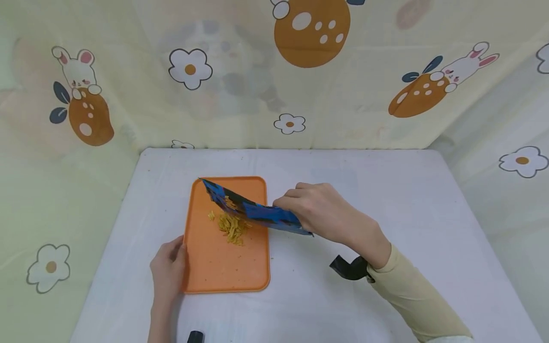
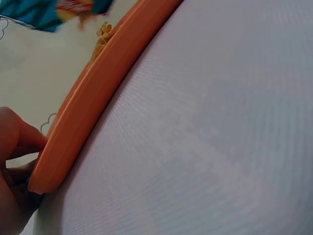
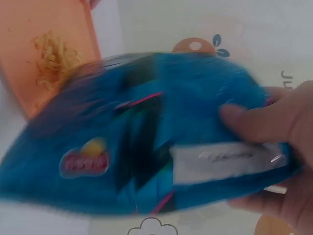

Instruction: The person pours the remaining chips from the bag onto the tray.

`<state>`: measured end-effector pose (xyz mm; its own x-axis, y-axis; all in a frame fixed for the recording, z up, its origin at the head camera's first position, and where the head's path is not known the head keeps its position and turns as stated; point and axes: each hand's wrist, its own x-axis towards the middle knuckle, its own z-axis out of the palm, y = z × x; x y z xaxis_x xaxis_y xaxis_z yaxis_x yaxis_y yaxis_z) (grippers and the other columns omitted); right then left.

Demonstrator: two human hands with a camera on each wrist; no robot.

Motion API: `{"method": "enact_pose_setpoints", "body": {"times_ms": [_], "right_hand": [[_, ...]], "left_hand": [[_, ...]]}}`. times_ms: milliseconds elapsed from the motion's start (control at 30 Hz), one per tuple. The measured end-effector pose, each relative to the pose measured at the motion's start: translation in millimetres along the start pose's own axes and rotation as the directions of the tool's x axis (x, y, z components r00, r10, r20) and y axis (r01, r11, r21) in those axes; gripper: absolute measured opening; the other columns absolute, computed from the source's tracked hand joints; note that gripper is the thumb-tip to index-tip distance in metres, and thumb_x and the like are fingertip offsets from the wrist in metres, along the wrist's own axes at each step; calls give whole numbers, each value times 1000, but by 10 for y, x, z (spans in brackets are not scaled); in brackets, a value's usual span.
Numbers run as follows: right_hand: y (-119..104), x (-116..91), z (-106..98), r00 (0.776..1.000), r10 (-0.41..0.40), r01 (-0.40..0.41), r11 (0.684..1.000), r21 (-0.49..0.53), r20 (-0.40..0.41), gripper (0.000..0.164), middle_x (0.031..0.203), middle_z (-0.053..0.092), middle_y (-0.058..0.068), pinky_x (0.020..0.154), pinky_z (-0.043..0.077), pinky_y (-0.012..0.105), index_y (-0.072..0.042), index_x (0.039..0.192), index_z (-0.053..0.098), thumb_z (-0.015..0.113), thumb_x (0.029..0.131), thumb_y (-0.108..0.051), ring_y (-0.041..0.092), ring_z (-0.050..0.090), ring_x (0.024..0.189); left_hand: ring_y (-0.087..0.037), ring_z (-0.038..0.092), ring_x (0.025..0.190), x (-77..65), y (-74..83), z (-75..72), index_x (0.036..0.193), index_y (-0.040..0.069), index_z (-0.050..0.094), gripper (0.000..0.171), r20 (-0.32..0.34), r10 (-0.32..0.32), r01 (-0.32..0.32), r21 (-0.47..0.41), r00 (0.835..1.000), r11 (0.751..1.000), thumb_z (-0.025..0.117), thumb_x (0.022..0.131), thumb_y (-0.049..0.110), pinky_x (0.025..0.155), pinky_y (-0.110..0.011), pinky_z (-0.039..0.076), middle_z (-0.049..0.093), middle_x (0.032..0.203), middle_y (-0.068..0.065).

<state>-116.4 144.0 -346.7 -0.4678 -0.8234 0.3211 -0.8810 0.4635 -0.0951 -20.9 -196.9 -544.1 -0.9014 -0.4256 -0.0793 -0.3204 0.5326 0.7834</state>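
My right hand (image 1: 321, 209) grips one end of a blue snack bag (image 1: 274, 215), thumb on its printed face in the right wrist view. Its far end tilts over an orange tray (image 1: 214, 271). A small heap of yellow, crinkled snack strips (image 1: 231, 229) lies on the tray below the bag, with one loose piece beside it. In the right wrist view the bag (image 3: 195, 117) is blurred. My left hand (image 1: 169, 264) holds the tray's left edge; in the left wrist view its thumb and fingers pinch the tray's rim (image 2: 73, 127).
The tray lies on a white-covered table (image 1: 364, 305). A black strap (image 1: 349, 267) hangs at the right wrist. Near the front edge is a small black object (image 1: 196, 337). Printed curtains (image 1: 240, 105) with rabbits and flowers stand behind and at the sides.
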Motion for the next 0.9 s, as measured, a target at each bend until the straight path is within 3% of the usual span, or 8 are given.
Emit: {"method": "enact_pose_setpoints", "body": {"times_ms": [433,667,900], "right_hand": [[-3,-14,13,1000,-11,11,1000,-9,10,24,92,76,-2,57,52,24,-14,103,76,71,89,5,14,65,75],[-3,-2,26,1000,-19,19,1000,-15,-17,25,92,76,-3,57,52,25,-13,102,75,68,90,7,15,65,76],[14,6,25,1000,1,-2,1000,-8,-30,26,90,76,-2,58,52,25,-13,101,76,67,90,8,15,66,76]], "left_hand": [[-30,64,110,8,-17,0,141,6,63,37,-26,25,-24,26,999,999,55,107,18,95,-48,53,68,113,-14],[-23,64,103,8,-26,7,140,9,64,36,-43,19,-17,56,999,998,56,106,20,83,-24,48,69,109,-10],[-23,64,103,25,-16,11,140,8,64,36,-38,23,-21,43,999,999,56,106,18,85,-27,49,69,111,-10]]}}
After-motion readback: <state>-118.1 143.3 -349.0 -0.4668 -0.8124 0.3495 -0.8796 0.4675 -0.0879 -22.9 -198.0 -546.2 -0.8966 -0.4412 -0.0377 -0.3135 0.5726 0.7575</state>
